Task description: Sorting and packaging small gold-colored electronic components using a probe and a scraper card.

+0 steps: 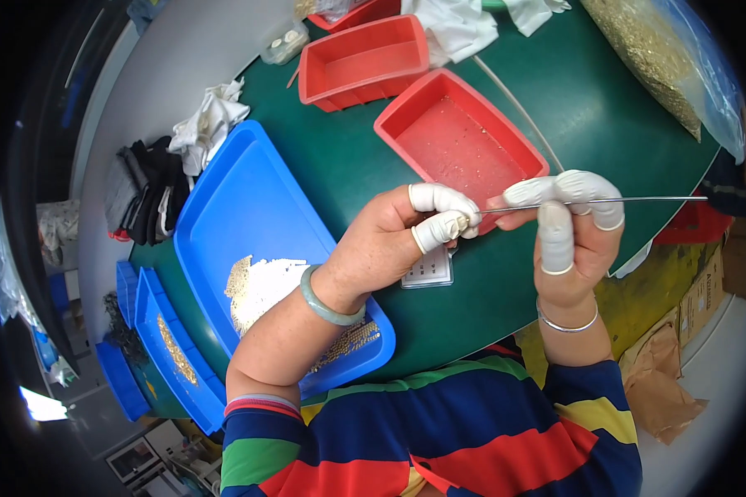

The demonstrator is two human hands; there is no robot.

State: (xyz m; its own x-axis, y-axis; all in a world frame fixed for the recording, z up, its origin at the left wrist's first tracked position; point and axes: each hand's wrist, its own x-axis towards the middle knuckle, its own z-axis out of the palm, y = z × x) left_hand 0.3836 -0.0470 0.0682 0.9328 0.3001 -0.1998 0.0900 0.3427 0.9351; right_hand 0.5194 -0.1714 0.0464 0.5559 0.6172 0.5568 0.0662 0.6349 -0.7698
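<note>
Both hands hover over the green tabletop (348, 178), fingertips in white finger cots. The right hand (568, 228) pinches a thin metal rod (630, 200) held level, just above the near red tray (460, 141). The left hand (406, 236) is closed tight at the rod's tip, on something too tiny to make out. Looks risky: a slight wobble could drop that bit into the tray or onto the tabletop. The blue tray (249, 207) of small gold pieces sits partly hidden under the left forearm.
</note>
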